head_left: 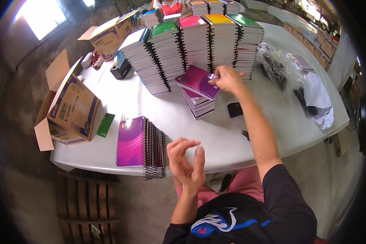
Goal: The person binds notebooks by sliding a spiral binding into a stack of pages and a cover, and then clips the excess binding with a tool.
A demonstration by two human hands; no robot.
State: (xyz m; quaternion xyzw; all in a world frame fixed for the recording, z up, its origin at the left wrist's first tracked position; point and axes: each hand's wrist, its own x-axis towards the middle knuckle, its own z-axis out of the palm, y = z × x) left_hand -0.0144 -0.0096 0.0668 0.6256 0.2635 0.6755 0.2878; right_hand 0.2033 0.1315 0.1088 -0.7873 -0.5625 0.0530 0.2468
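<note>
My right hand [228,79] pinches the right edge of a purple-covered notebook [197,81], which lies at an angle over a short stack of purple notebooks [198,106]. A row of small holes runs along the held notebook's left edge. Closer to me, my left hand [186,162] hovers by the table's front edge with curled fingers, its thumb apart and nothing in it. To its left sits a pile of purple wire-bound notebooks [131,142], fanned so that their black spirals show and overhang the edge.
Tall notebook stacks [197,42] stand behind the held notebook. Open cardboard boxes [74,107] and a tape dispenser [120,69] are at left, with a green card [105,125]. A black square item [234,110] and crumpled plastic [280,65] lie at right. A person [171,7] is across the table.
</note>
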